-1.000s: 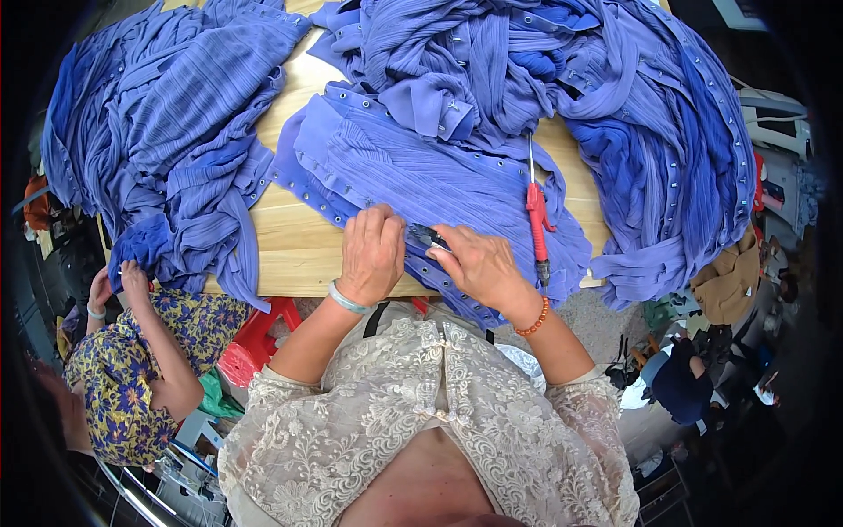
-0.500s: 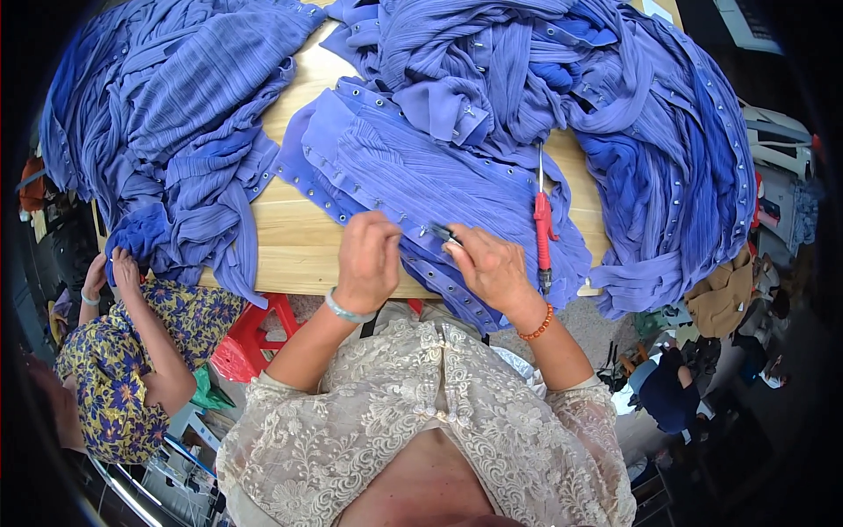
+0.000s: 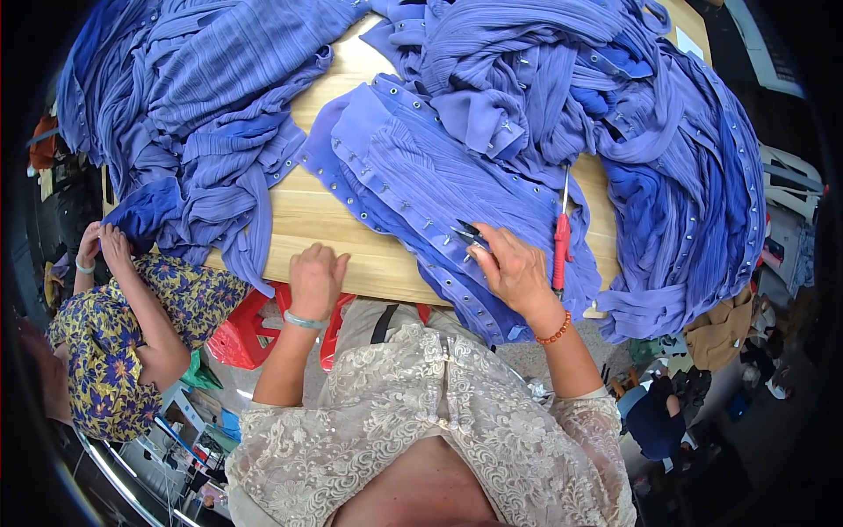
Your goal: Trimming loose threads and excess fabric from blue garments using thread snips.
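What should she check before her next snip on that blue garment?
1. Snips in right hand: ok, small dark snips gripped.
2. Blue garment lying flat on the wooden table: ok.
3. Left hand steadying cloth: not ok, it rests on bare wood.
4. Left fingers away from blades: ok.
5. Red-handled tool out of the way: ok, beside right hand.
6. Thread to cut: cannot tell.

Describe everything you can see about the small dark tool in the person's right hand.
The snips are small, dark and metallic-looking, with two slim blades ending in fine points. They stick out from the fingers of the right hand, pointing up and to the left, blades slightly apart. The handle end is hidden inside the grip. The tips lie over the blue garment spread on the wooden table, close to its row of metal snaps; whether they touch the cloth cannot be told.
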